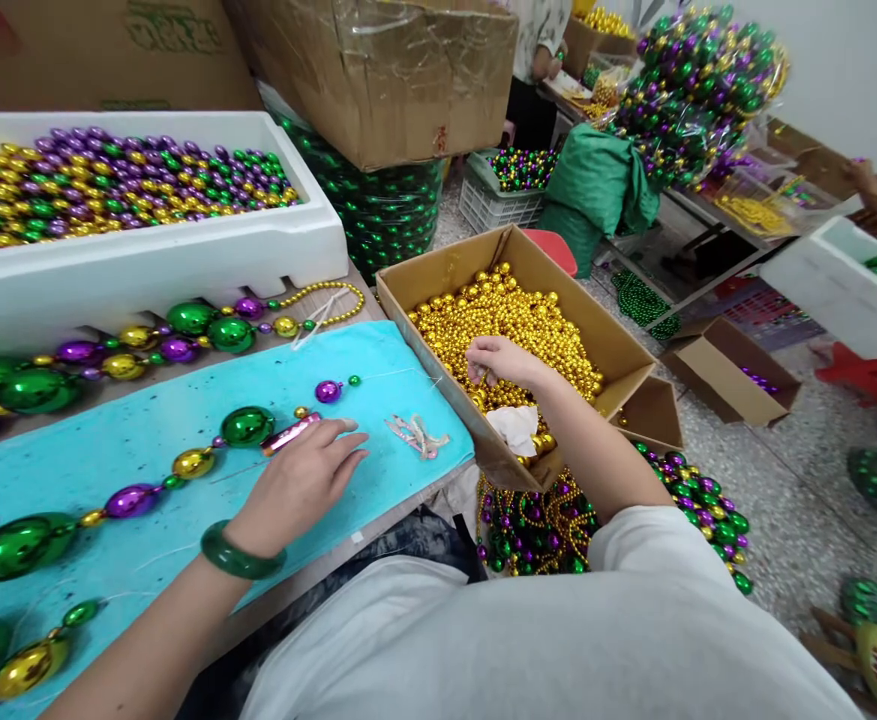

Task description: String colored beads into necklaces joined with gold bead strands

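My left hand (307, 478), a green bangle (241, 552) round its wrist, rests over the blue cloth (378, 370) with its fingers stretched out. Just beyond its knuckles lies a shiny pink cylinder (290, 434), partly hidden. Beside it runs a string of large green, purple and gold beads (132, 500). A purple bead (328, 391) and a small green bead (355, 380) sit on a thin thread farther up the cloth. My right hand (499, 362) is over the gold beads (535, 325) in a cardboard box (445, 265), fingers curled together; what they hold is hidden.
A white foam box (310, 225) of small mixed beads stands at the back left. Crumpled ribbon (418, 437) lies on the cloth's right. Bead strands (543, 525) hang below the gold-bead box. Other people's hands (869, 180) show at the back and far right.
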